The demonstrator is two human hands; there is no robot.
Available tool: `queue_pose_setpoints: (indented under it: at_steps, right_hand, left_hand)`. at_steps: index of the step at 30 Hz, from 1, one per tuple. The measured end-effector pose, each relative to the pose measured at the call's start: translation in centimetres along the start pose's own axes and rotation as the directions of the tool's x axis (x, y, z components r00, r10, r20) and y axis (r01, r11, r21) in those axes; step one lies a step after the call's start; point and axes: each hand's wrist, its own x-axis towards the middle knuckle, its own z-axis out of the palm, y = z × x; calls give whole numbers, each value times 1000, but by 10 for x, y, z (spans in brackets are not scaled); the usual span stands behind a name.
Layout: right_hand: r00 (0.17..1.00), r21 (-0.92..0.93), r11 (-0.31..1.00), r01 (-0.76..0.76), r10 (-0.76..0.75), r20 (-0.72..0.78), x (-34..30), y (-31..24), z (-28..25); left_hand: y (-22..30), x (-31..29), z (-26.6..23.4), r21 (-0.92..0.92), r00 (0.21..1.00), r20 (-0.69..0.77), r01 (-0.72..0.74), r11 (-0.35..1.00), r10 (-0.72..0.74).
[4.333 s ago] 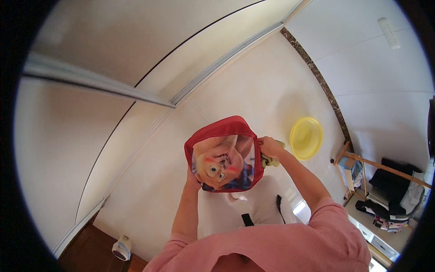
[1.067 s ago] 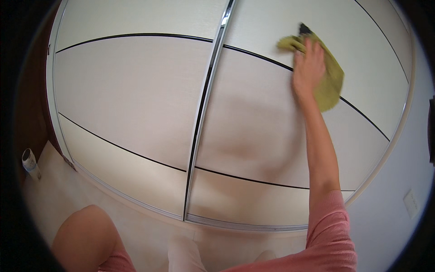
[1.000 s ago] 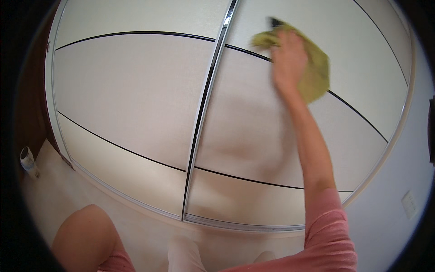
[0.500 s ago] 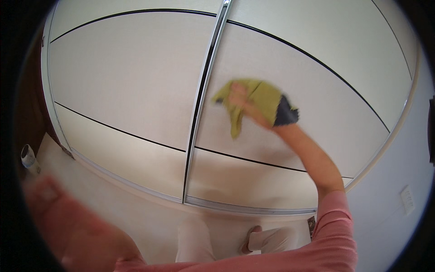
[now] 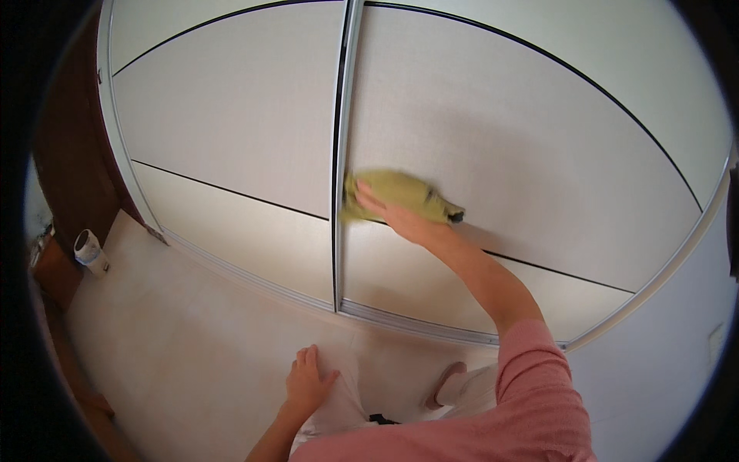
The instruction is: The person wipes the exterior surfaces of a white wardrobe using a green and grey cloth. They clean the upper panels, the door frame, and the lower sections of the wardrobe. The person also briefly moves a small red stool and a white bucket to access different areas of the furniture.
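My right hand (image 5: 392, 216) presses a yellow-green cleaning cloth (image 5: 408, 192) against the right sliding door (image 5: 500, 115) of a pale wardrobe. The cloth lies beside the metal frame strip (image 5: 342, 138) between the doors, over the thin black line low on the panel. A dark corner of the cloth shows at its right end. The fingers lie on the cloth and are slightly blurred. My left hand (image 5: 308, 381) rests on my left knee in light trousers, with its fingers stretched and nothing in it.
The left sliding door (image 5: 231, 123) stands beside the right one, with a metal bottom track (image 5: 416, 323) below. A white cylindrical container (image 5: 91, 252) is on the pale floor (image 5: 192, 331) at the left, near brown wooden furniture (image 5: 61, 269). A pale wall (image 5: 647, 362) borders the right.
My right hand and the cloth have moved down and left along the door to the frame strip. My left hand, earlier blurred at the lower left, now lies on my knee. The view has shifted.
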Motion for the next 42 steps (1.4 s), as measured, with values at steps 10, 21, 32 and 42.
queue_pose_setpoints:
  at_steps: [10,21,32,42]
  right_hand:
    - [987,-461,884,-84,8,-163,-21,70,-177]
    - [477,533,845,-40,485,-733,219,73,-186]
    - [948,123,990,-76,110,-299,105,-18,-37]
    - [738,-355,879,-318,-6,-675,-20,158,-213]
  left_hand:
    - [-70,-44,-44,-1,951,197,245,969,-240]
    - [-103,-98,-43,12,874,451,199,980,-183]
    - [-81,-69,-32,52,882,426,199,979,-202]
    - [-26,-45,-31,213,904,420,-12,977,-81]
